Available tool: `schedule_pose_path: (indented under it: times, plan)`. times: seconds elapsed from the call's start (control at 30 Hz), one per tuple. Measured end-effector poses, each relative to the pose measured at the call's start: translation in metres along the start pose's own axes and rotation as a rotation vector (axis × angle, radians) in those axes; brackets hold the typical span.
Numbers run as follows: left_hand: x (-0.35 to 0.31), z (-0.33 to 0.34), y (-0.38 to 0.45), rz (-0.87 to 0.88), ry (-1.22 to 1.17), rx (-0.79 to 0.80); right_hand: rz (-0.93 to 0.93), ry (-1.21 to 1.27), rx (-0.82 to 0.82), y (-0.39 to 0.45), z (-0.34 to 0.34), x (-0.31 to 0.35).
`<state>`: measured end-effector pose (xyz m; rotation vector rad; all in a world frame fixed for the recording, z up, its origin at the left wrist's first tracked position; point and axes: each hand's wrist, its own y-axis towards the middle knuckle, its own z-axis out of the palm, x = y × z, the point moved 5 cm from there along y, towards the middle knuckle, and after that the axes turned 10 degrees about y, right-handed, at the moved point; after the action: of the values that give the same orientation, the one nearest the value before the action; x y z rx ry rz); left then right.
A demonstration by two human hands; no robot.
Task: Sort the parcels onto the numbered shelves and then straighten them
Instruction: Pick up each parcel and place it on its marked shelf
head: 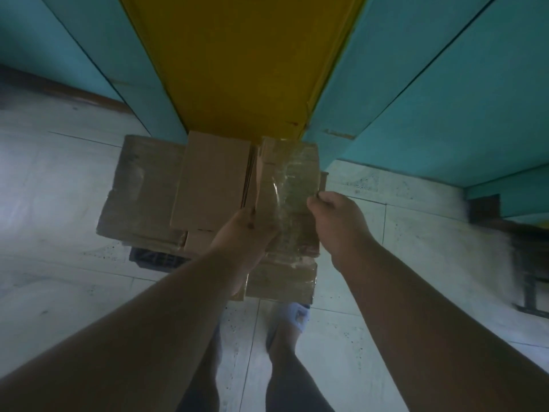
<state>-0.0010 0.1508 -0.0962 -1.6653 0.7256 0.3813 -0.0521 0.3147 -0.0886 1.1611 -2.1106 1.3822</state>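
- Nearest, below the taped parcel (pixel 289 185), the person's foot in a pale slipper (pixel 294 319) stands on the light tiled floor (pixel 59 203).
- Both bare forearms reach up from the bottom edge toward the taped parcel.
- The left hand (pixel 243 233) grips the taped parcel at its lower left edge, fingers curled around it; the fingertips are hidden behind the cardboard.
- The right hand (pixel 335 224) is at the parcel's right edge, fingers pressed together into a loose fist, thumb and forefinger pinching the edge or the clear tape there.
- A lower taped box (pixel 282 281) lies directly under the held parcel.
- Left of the taped parcel, a plain cardboard box (pixel 211 179) rests on a wider, flattened carton (pixel 139 185), with a dark crate (pixel 154 258) showing beneath.
- Beyond the taped parcel rises a yellow panel (pixel 237 69) flanked by teal panels (pixel 416 99).
- Far right of the parcel, a dark metal frame (pixel 525 251) is blurred.
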Motion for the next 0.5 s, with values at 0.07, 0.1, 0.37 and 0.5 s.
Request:
schedule_pose_path:
  times: [0.07, 0.1, 0.37, 0.5]
  plan:
    - [-0.002, -0.005, -0.006, -0.012, -0.091, -0.051, -0.010, 0.078, 0.025, -0.007, -0.004, 0.002]
    - [-0.001, -0.007, -0.010, -0.035, -0.165, -0.057, -0.008, 0.110, 0.033, -0.011, -0.007, 0.006]
    - [-0.023, -0.031, -0.075, -0.209, -0.830, -0.018, -0.079, 0.335, 0.140, -0.056, -0.033, 0.062]
    - [-0.052, -0.045, -0.138, -0.230, -1.020, 0.080, -0.247, 0.288, 0.031, -0.106, -0.072, 0.110]
